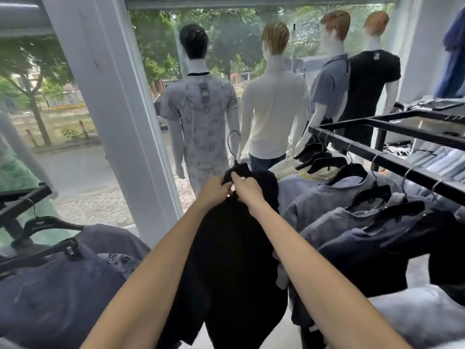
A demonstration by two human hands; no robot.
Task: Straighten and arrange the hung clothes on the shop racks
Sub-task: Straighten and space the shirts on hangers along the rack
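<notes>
At the centre of the frame a black shirt [234, 248] is held up in the gap between two racks. It hangs on a black hanger [236, 165] whose thin hook points upward, free of any rail. The left hand [215, 191] and the right hand [247, 190] meet at the collar, and the fingers [236, 178] of both are curled in tight, pinching the cloth just under the hanger's neck. The step looks to be seating the collar squarely on the hanger. It would go best if one hand steadied the hanger's neck while the other drew the cloth evenly. That would bring both shoulders level before the hook goes over the black rail [392, 159] at the right. The shirt looks a soft, matt knit, limp and quick to fold, so it will slide off a tilted hanger. The hanger seems smooth and broad-shouldered, its hook slim wire, while the rail is square-edged dark metal. Grey shirts [339, 197] hang from that rail on like hangers, bunched and slanted. At lower left a second rack [25, 195] carries navy shirts [63, 285].
</notes>
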